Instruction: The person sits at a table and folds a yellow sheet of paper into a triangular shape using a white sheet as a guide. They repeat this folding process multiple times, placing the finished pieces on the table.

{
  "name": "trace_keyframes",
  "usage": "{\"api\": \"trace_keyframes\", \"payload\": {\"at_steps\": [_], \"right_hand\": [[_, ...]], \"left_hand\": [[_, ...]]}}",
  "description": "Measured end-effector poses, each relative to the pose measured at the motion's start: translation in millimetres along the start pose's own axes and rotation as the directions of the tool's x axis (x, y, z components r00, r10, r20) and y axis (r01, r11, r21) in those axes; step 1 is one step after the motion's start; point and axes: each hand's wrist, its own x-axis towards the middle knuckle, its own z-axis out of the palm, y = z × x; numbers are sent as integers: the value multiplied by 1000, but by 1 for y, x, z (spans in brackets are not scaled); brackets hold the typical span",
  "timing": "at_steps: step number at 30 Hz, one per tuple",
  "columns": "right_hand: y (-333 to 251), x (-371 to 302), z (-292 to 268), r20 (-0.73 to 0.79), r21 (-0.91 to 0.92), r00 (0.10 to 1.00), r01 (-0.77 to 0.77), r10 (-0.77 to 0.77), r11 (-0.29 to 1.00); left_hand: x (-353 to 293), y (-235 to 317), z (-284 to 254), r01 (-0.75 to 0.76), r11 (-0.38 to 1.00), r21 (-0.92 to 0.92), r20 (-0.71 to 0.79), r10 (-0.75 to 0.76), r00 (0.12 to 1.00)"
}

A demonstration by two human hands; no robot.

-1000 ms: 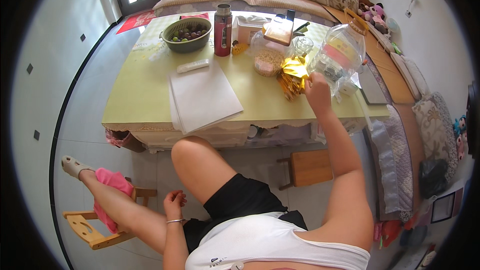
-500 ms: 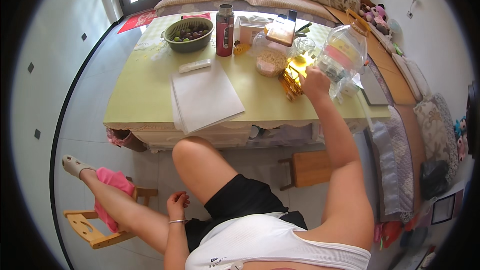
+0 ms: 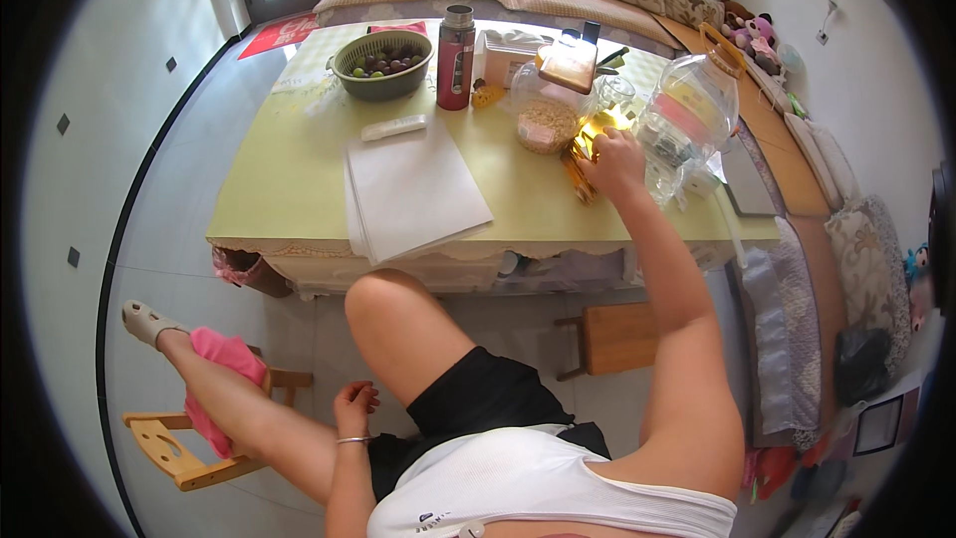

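Observation:
My right hand [image 3: 615,161] is on the right side of the table, its fingers closed on some shiny gold foil [image 3: 603,124] that glares in the light. Thin gold-brown pieces [image 3: 579,177] lie under and beside the fingers; the fingertips are partly hidden. Just left of it stands a clear rounded container [image 3: 547,127] of pale, grain-like bits, with a phone [image 3: 569,66] above it. To the right of the hand is a large clear plastic jar [image 3: 692,105]. My left hand [image 3: 356,408] rests by my thigh, loosely curled with fingers a little apart, holding nothing visible.
White paper sheets [image 3: 418,189] lie on the table [image 3: 279,189] with a white stick-like object [image 3: 394,128] at their top. Behind are a basket [image 3: 381,89] of grapes, a red flask [image 3: 456,60] and a tissue box [image 3: 505,62]. A wooden stool [image 3: 619,339] stands below.
My right hand has shifted slightly left and turned, its fingers now lower over the gold foil and pieces. My left hand has stayed where it was.

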Motion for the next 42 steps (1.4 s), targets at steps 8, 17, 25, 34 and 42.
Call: {"api": "trace_keyframes", "payload": {"at_steps": [8,17,25,34,42], "right_hand": [[-8,-9,8,-279,6,958,65,-61,998],[1,-13,-4,-158,97,971,-167,181,981],[3,8,0,-58,-82,989,-138,134,987],[2,23,8,192,-117,970,-131,152,984],[2,11,7,211,-138,969,-98,126,986]], "left_hand": [[0,4,5,1,1000,-7,12,-1,1000],[4,-6,-4,20,1000,-6,18,-20,1000],[0,2,5,-2,1000,2,34,2,999],[3,-4,-4,38,999,21,19,-38,999],[4,-9,-1,36,999,3,30,-36,999]]}}
